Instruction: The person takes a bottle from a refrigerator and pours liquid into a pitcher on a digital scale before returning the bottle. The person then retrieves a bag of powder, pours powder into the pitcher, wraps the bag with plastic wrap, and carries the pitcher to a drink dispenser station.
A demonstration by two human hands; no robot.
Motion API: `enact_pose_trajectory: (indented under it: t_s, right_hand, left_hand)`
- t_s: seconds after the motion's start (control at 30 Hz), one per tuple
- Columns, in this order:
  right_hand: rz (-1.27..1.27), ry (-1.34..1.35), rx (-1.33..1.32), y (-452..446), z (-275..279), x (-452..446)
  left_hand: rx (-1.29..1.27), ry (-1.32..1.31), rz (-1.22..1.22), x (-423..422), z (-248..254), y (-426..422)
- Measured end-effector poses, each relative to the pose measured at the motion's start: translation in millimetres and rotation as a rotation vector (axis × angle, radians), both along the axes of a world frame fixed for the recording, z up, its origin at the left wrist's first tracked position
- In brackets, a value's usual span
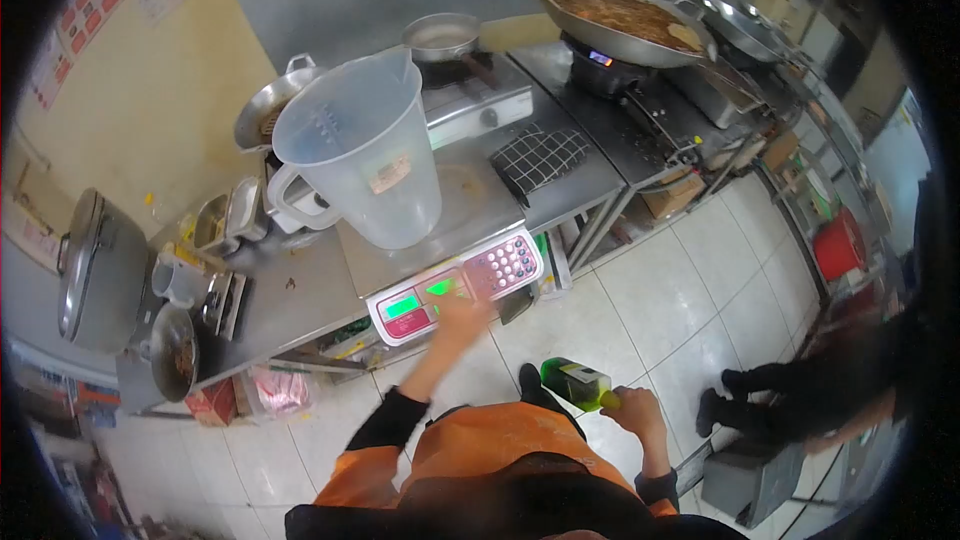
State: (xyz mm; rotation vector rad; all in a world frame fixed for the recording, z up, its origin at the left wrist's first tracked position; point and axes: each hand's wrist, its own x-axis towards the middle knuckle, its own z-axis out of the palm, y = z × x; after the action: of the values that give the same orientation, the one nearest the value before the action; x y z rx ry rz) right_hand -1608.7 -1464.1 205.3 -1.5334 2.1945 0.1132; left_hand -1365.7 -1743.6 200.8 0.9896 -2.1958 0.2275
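From my end, I have my left arm (386, 424) stretched forward and slanting inward, ahead of my torso (505, 450). The left forearm (428, 374) runs on to a wrist (447, 344) that looks nearly straight. My left hand (466, 314) is smeared by blur, so I can't make out how its digits sit. My right arm (655, 462) is held lower and closer in, just beside my right flank, and my right hand (642, 420) is curled closed in a grip. The two hands are well apart, the left farther forward.
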Motion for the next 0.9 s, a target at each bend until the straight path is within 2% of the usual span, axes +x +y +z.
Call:
enact_pose_trajectory:
  t_s: [0.03,0.07,0.17,0.37,0.47,0.53,0.63,0.9]
  right_hand:
    - [0.027,-0.006,0.008,-13.9,5.4,-14.3]
    - [0.064,-0.012,0.011,-27.3,13.0,-26.4]
    - [0.159,-0.018,0.009,-48.4,8.3,-62.1]
    - [0.4,-0.022,-0.058,-88.5,11.9,-93.5]
    - [0.501,-0.005,0.004,-97.4,10.7,-99.4]
    - [0.523,-0.015,-0.018,-101.0,10.1,-102.1]
    - [0.521,-0.068,0.004,-97.2,-19.9,-118.9]
    - [0.555,-0.1,-0.002,-103.1,-5.4,-108.5]
  left_hand:
    - [0.179,-0.276,-0.128,-32.3,-40.0,24.1]
    - [0.155,-0.236,-0.098,-53.6,-34.8,34.4]
    - [0.138,-0.25,0.04,-78.8,-64.3,23.3]
    - [0.118,-0.222,0.082,-90.6,-62.1,16.1]
    - [0.135,-0.194,0.176,-105.0,-54.7,14.3]
    - [0.127,-0.172,0.193,-106.8,-55.3,14.0]
    - [0.133,-0.139,0.197,-107.9,-55.3,12.6]
    - [0.156,-0.059,0.223,-112.9,-58.3,13.2]
